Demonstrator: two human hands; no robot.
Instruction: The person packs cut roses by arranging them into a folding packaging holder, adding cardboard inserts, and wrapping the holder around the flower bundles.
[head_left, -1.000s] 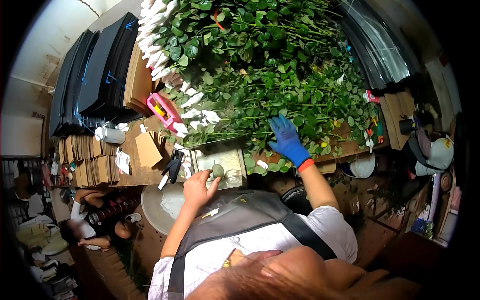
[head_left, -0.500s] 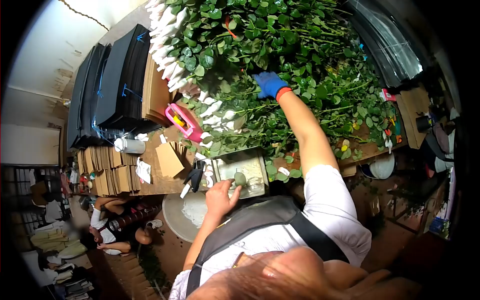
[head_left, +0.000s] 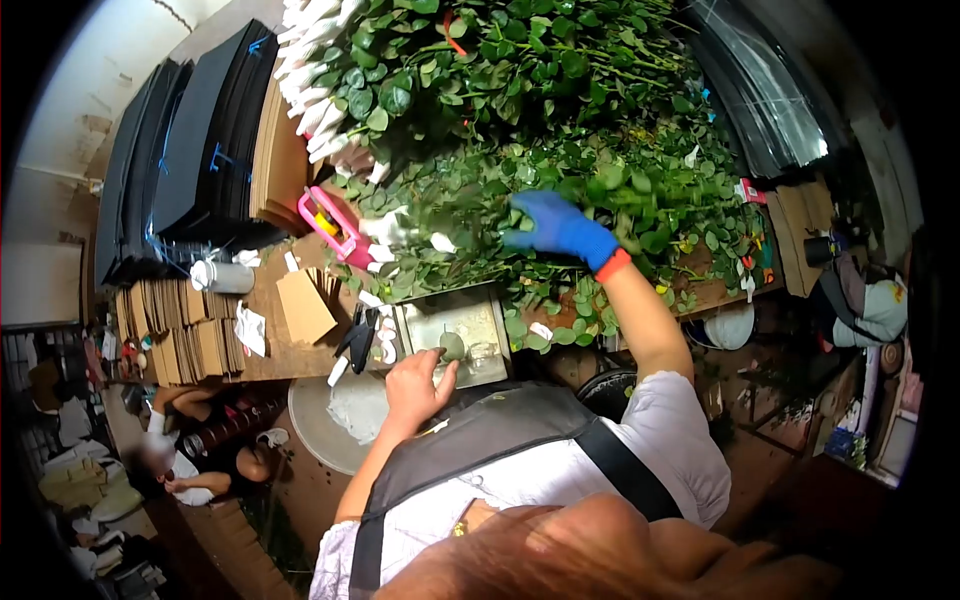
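My right hand (head_left: pixel 560 228), in a blue glove with a red-orange cuff, is over leafy green flower stems (head_left: pixel 470 195) on the table. Motion smears its fingers, and whether they grip a stem is not clear. Leaves just beyond it are blurred too. White-wrapped flower heads (head_left: pixel 312 95) line the left end of the stems. My bare left hand (head_left: pixel 418 388) rests at the near left edge of a metal tray (head_left: pixel 405 335), thumb apart from the fingers. A round green leaf (head_left: pixel 452 347) is in the tray by its fingertips.
A pink tape dispenser (head_left: pixel 335 225), cardboard pieces (head_left: pixel 305 305), a black-handled tool (head_left: pixel 355 338) and a white bottle (head_left: pixel 222 276) lie to the left. Black sheet stacks (head_left: pixel 215 130) stand behind. A round basin (head_left: pixel 310 425) is below the table; another person (head_left: pixel 195 470) sits low at left.
My right hand has come nearer to my body and rightward across the stems, and some leaves and a white flower head blur with motion. The whole view has shifted slightly. My left hand stays by the tray.
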